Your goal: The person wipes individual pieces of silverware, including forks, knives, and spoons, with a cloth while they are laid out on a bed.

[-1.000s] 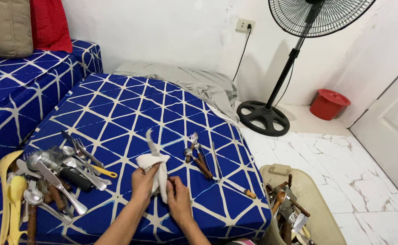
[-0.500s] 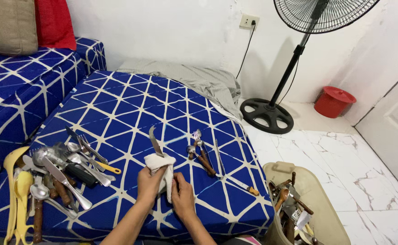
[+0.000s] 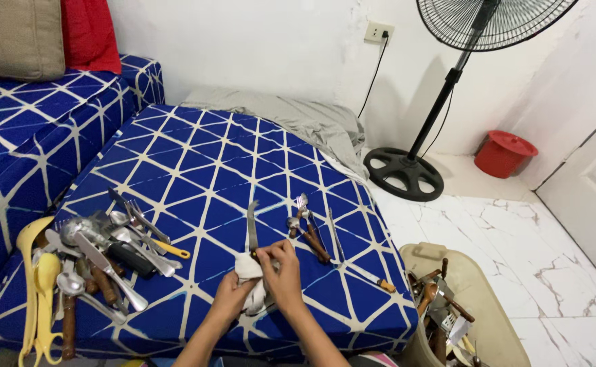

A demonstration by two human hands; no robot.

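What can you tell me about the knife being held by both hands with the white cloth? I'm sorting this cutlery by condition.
The grey metal knife has a long narrow blade, dull-looking, pointing away from the person and rising above the blue patterned cushion. Its handle end is hidden inside the white cloth. The left hand bunches the cloth from below; the right hand pinches near the blade's base. Its handle's material cannot be seen.

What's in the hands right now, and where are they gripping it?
A table knife, held at its handle end by the right hand, blade pointing away. The left hand holds a white cloth bunched around that end.
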